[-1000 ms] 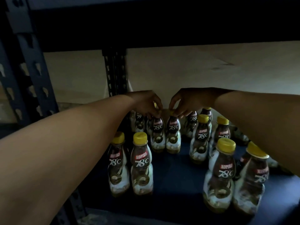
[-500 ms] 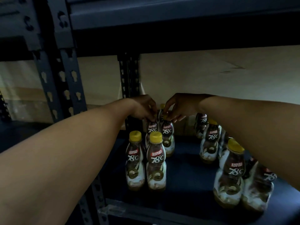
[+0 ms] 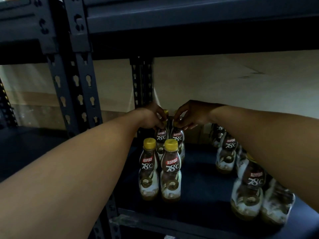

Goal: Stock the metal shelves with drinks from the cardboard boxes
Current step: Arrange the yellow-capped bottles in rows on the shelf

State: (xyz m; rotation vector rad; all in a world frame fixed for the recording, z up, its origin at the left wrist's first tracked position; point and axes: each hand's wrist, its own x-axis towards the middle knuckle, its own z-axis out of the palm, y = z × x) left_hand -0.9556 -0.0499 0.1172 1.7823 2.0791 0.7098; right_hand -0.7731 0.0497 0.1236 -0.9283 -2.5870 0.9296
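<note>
Brown Kopiko 78°C coffee bottles with yellow caps stand on a dark metal shelf (image 3: 198, 175). My left hand (image 3: 151, 117) grips the cap of a bottle (image 3: 160, 138) near the back of the shelf. Right beside it, my right hand (image 3: 190, 114) pinches the cap of a neighbouring bottle (image 3: 177, 138). Both bottles stand upright on the shelf. Two more bottles (image 3: 170, 171) stand side by side in front of them. My forearms hide part of the shelf.
A row of the same bottles (image 3: 248, 192) runs along the right side of the shelf, partly under my right arm. Slotted uprights (image 3: 76, 94) rise at the left and a back post (image 3: 141, 83) stands behind my hands. Another shelf board (image 3: 189, 16) hangs overhead.
The view has shifted so the shelf contents sit further right and lower in view. Both hands have stayed pinched on the caps of the two rear bottles.
</note>
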